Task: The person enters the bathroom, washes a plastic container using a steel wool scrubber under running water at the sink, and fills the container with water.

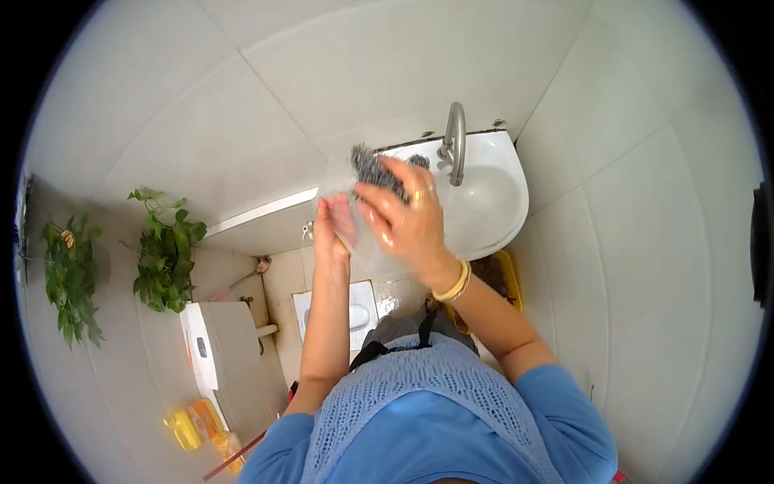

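Observation:
My right hand (407, 211), wet and with a gold bracelet at the wrist, holds a grey steel-wool scrubber (372, 171) between its fingers. My left hand (334, 226) grips the left side of a clear, see-through item (372, 256), whose outline is faint and blurred. The scrubber is close to the upper part of this item; whether they touch is hard to tell. Both hands are at the left side of a white washbasin (512, 189). A curved metal tap (458, 145) rises at its back edge.
A dark scrubber-like piece (419, 161) lies on the basin's back ledge. Below are a squat toilet (361, 315) and a yellow container (509, 278). Leafy plants (168, 258) hang at the left, above a white tank (201, 347). Yellow bottle-like items (185, 429) stand lower left.

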The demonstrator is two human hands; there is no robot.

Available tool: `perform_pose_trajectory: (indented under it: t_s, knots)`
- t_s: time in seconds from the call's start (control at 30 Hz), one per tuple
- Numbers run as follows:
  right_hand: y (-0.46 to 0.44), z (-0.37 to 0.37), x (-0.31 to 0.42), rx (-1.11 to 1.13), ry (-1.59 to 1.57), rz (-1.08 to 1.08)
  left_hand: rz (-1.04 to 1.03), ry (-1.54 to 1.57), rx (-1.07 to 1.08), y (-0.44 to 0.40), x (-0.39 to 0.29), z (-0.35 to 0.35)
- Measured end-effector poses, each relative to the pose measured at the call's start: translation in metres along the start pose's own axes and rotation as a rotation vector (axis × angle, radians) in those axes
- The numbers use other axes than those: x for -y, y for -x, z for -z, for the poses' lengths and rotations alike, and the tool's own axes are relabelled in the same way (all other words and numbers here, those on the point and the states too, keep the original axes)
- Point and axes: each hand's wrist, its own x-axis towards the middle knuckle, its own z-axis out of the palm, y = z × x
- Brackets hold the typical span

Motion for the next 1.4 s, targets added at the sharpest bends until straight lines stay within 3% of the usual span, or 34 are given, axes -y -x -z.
perform_pose_trajectory:
  t_s: [0.1,0.27,0.33,0.4,0.5,0.57,0.6,0.67,0.8,0.9,0.97,1.1,1.2,1.23,1.27,1.3,1.33,1.4]
  knots:
    - [0.016,-0.006,0.009,-0.070,0.201,0.115,0.074,-0.069,-0.024,0.009,0.004,-0.038]
    - [0.080,-0.010,-0.034,-0.065,0.380,0.063,0.098,-0.017,-0.056,0.003,0.059,-0.002]
    - [0.108,0.003,-0.060,-0.095,0.355,-0.241,0.156,0.120,-0.281,-0.024,0.073,0.039]
    - [0.136,0.015,-0.116,-0.160,0.423,-0.631,0.179,0.206,-0.331,-0.016,0.069,0.016]
    - [0.150,0.036,-0.175,-0.164,0.504,-0.773,0.179,0.208,-0.303,-0.018,0.077,0.020]
    - [0.133,0.036,-0.175,-0.101,0.478,-0.711,0.166,0.180,-0.184,-0.027,0.093,0.026]
    - [0.121,0.026,-0.154,-0.129,0.452,-0.583,0.177,0.175,-0.180,-0.037,0.096,0.029]
    - [0.100,0.004,-0.109,-0.086,0.408,-0.446,0.082,0.170,-0.367,-0.051,0.091,0.041]
    - [0.064,-0.009,-0.065,0.005,0.283,-0.289,0.060,-0.010,-0.321,-0.017,0.064,0.004]
    - [0.066,-0.030,-0.057,0.012,0.308,-0.255,0.018,0.123,-0.173,0.039,0.061,-0.064]
    - [0.072,-0.039,-0.049,0.071,0.283,-0.177,0.038,-0.003,0.155,0.049,0.061,-0.070]
    - [0.084,-0.041,-0.054,0.049,0.269,-0.126,-0.037,-0.171,0.100,0.011,0.063,-0.026]
    - [0.100,-0.010,-0.086,-0.016,0.484,-0.137,0.021,-0.019,0.277,0.014,0.068,-0.036]
    - [0.109,0.001,-0.104,-0.117,0.547,-0.166,0.003,-0.004,0.198,0.019,0.069,-0.044]
    - [0.103,0.022,-0.102,-0.228,0.147,-0.720,-0.005,-0.003,0.194,0.026,0.072,-0.055]
    - [0.122,0.039,-0.126,-0.139,0.628,-0.456,0.001,-0.020,0.139,0.035,0.077,-0.068]
    - [0.140,0.042,-0.146,-0.221,0.716,-0.599,0.007,-0.036,0.087,0.043,0.083,-0.077]
    - [0.146,0.043,-0.155,-0.296,0.732,-0.617,0.054,-0.069,0.138,0.057,0.101,-0.085]
